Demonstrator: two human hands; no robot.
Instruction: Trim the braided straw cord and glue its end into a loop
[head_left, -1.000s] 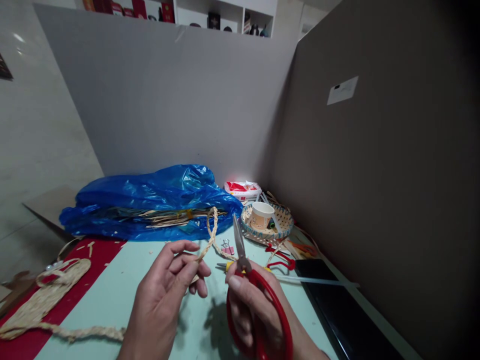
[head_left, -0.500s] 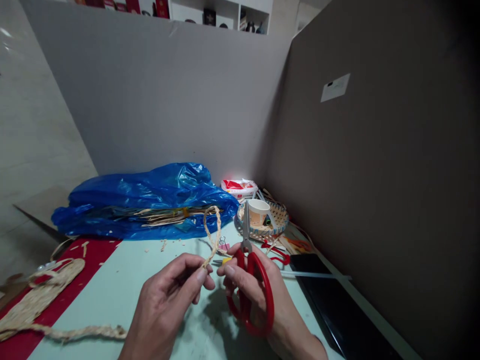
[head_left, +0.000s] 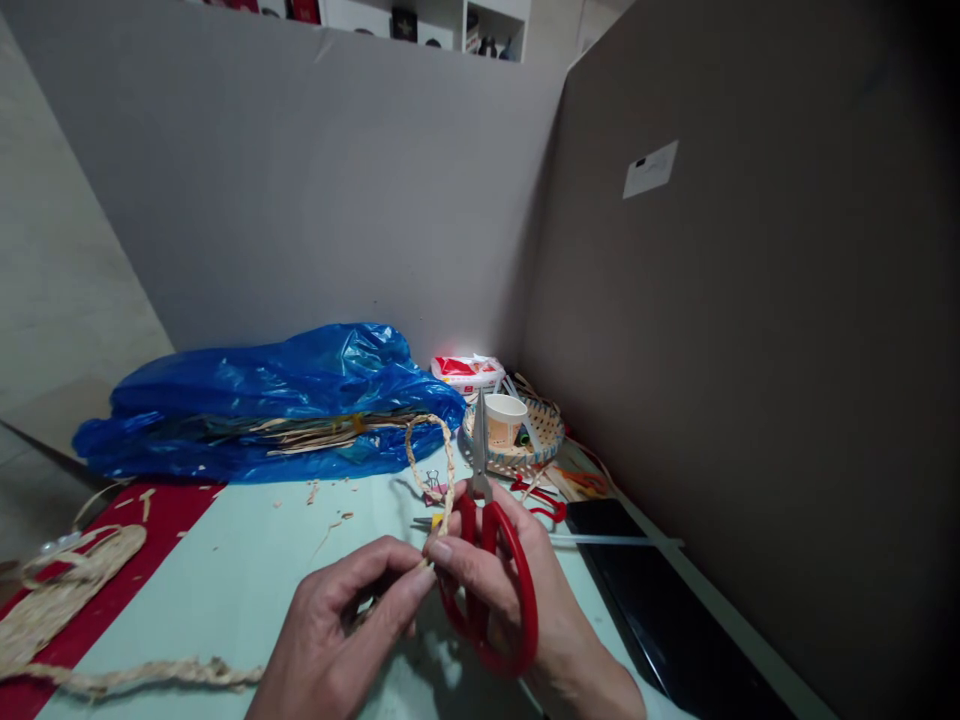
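A thin braided straw cord (head_left: 450,470) rises in a loop above my fingertips. My left hand (head_left: 349,620) pinches its lower end between thumb and forefinger. Close against it, my right hand (head_left: 544,600) keeps a pair of red-handled scissors (head_left: 481,450) in its palm, blades together and pointing up and away. The thumb and fingers of that same hand also press on the cord, near the left fingertips. Where the cord runs beneath the fingers is hidden. A thicker straw braid (head_left: 165,676) lies left of my left hand.
Far left, a woven straw sole (head_left: 71,595) rests on red cloth (head_left: 187,510). A blue plastic bag (head_left: 262,380) of straw lies behind. Back right are a basket (head_left: 551,435) with a paper cup (head_left: 504,420) and a wipes pack (head_left: 469,373). A black flat panel (head_left: 660,610) lies right.
My hands have come together, and the right thumb and fingers now meet the cord at the left fingertips. The loop stands more upright. The view has shifted slightly right.
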